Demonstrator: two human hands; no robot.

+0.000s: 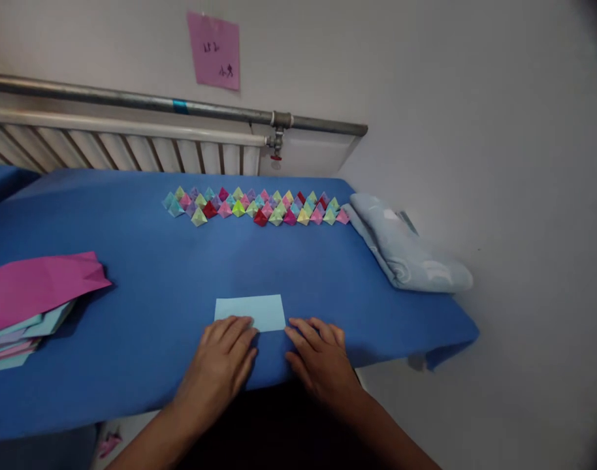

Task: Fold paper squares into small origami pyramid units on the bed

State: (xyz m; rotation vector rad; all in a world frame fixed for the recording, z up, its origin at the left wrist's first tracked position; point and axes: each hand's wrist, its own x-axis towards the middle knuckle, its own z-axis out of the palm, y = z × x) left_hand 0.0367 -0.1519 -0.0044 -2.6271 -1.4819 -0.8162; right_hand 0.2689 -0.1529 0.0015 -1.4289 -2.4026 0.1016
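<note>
A light blue paper rectangle (260, 312) lies flat near the front edge of the blue-covered table (176, 281). My left hand (225, 356) rests on its lower left part, fingers slightly spread and pressing down, not gripping it. Just off the sheet's lower right corner is my right hand (321, 356), its fingers curved and a little apart, with nothing in them. The fingertips of that hand are very near the corner; whether they touch it cannot be made out.
Several small folded paper pieces (260, 217) stand in rows at the table's back. Coloured paper sheets (44, 287) are stacked at the left. A folded grey-blue blanket (406, 251) lies at the right edge. Behind the table are a radiator (171, 153) and a pipe (117, 98).
</note>
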